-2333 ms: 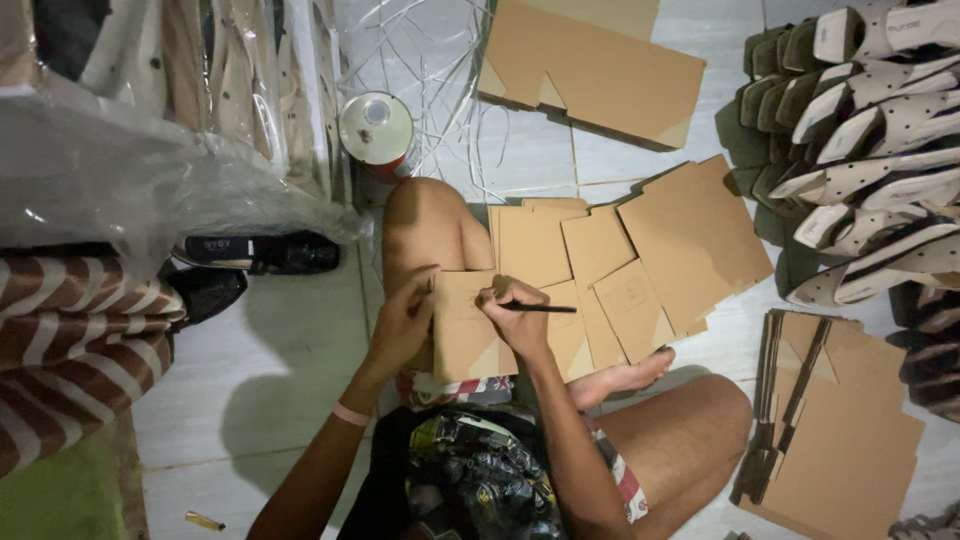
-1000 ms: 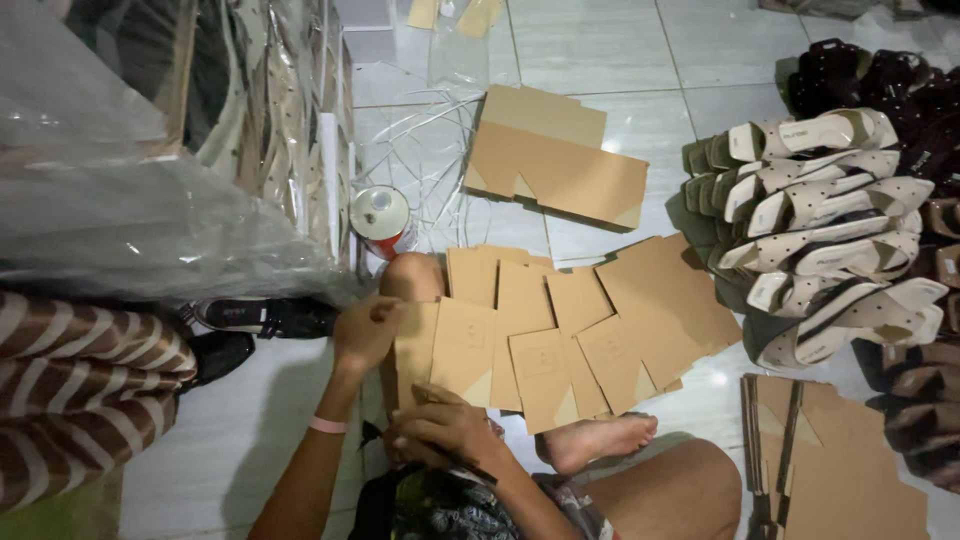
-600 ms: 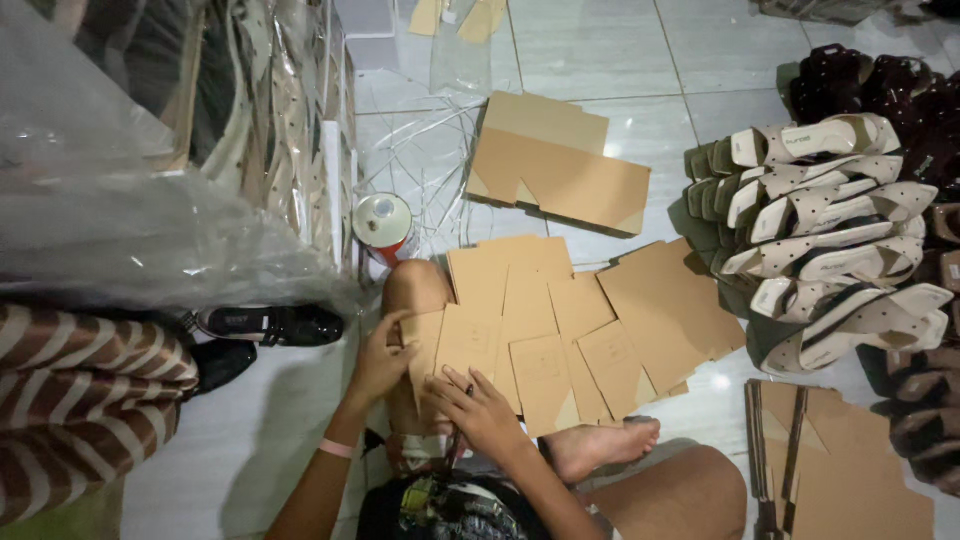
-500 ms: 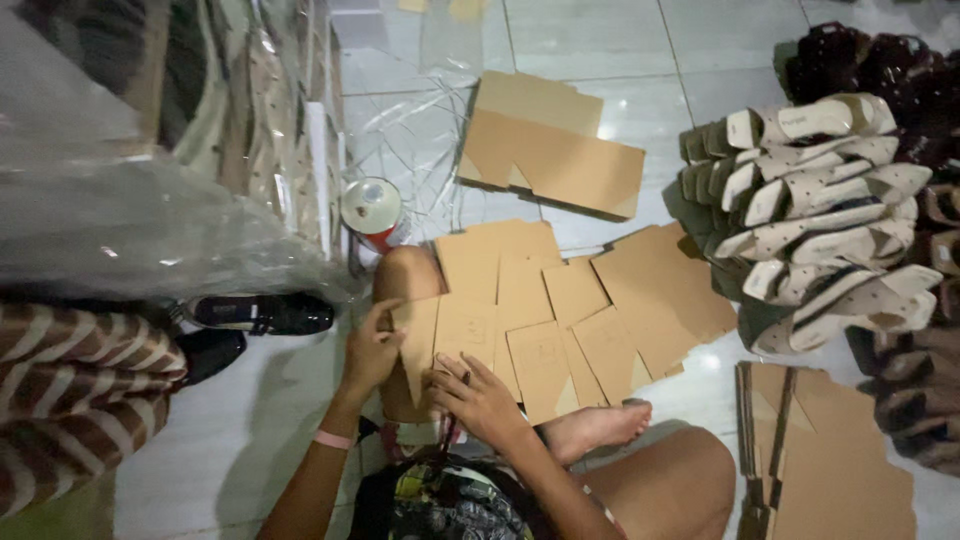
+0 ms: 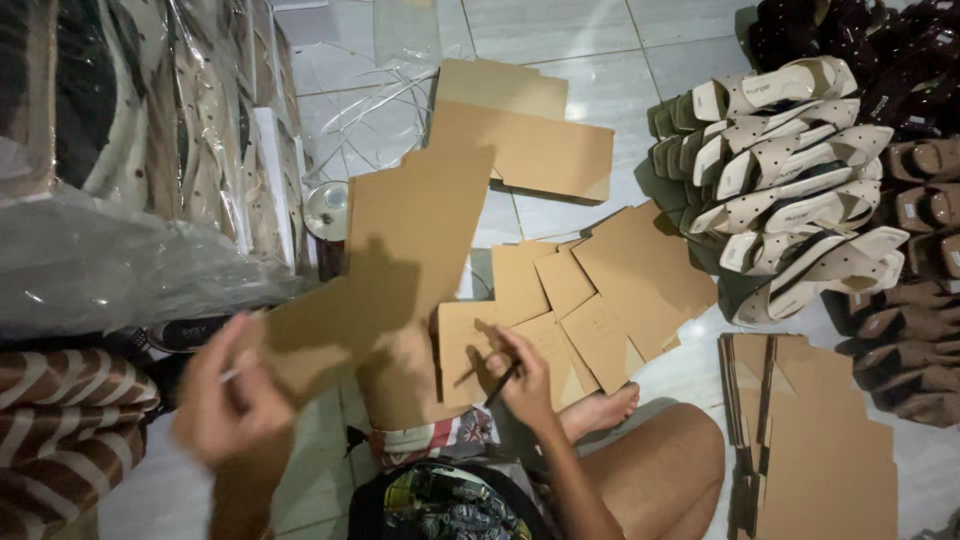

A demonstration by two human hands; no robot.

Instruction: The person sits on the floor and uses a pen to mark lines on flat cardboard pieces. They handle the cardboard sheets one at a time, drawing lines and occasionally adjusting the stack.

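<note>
A: Left hand [image 5: 228, 405]?

B: Blurred, low left. Fingers closed on the lower corner of a flat brown die-cut cardboard sheet [image 5: 385, 265], which is lifted off the floor and tilted, its top edge reaching up toward the folded boxes. A thin pale strip shows across the fingers; cannot tell what it is.

A: Right hand [image 5: 520, 372]?

B: Fingers pinched round a slim dark pen [image 5: 500, 383], tip pointing down-left, resting on the fanned stack of small brown cardboard blanks [image 5: 570, 305] that lies on the pale tiled floor [image 5: 590, 45] by the person's bare foot [image 5: 600, 408].

A: Packages about?

B: Two folded brown cardboard boxes [image 5: 520, 135], flat, above the fan, one overlapping the other. Lower right, a stack of larger flat brown cardboard pieces [image 5: 815, 440] with slots along the left edge. Far left, clear plastic bags of shoes [image 5: 150, 130] piled high, crinkled and shiny. A round tin with a pale lid [image 5: 327, 210] stands just beside that pile, partly behind the lifted sheet.

A: Shoes?

B: Right side, rows of cream dotted sandals [image 5: 780, 170] on edge, small dark marks on the insoles, too small to read. Dark brown sandals [image 5: 920, 250] beyond them, at the right edge.

A: Bottom left?

B: Brown-and-white striped cloth [image 5: 60, 430].
</note>
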